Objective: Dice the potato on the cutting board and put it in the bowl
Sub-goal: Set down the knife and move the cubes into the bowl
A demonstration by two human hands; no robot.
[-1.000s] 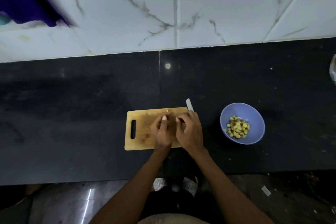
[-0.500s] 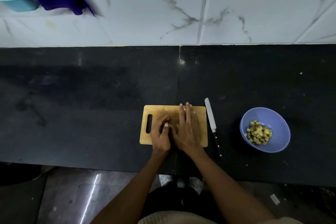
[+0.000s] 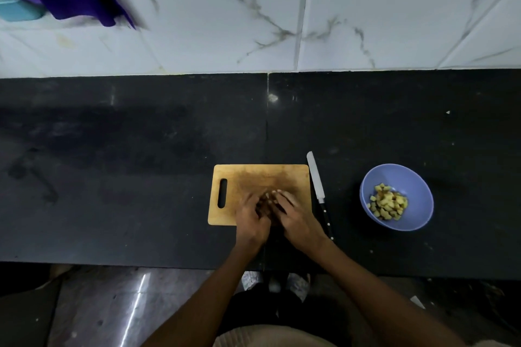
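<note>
Head view: hands on unlabelled cutting board

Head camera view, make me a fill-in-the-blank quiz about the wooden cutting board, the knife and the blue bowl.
1. The black-handled knife lies on the black counter just to the ____ of the rectangular wooden cutting board.
2. The round blue bowl holds diced ____.
3. The left hand and right hand are together over the ____.
4. The board's handle slot is at its ____ end.

Missing words: right; potato; cutting board; left
</note>
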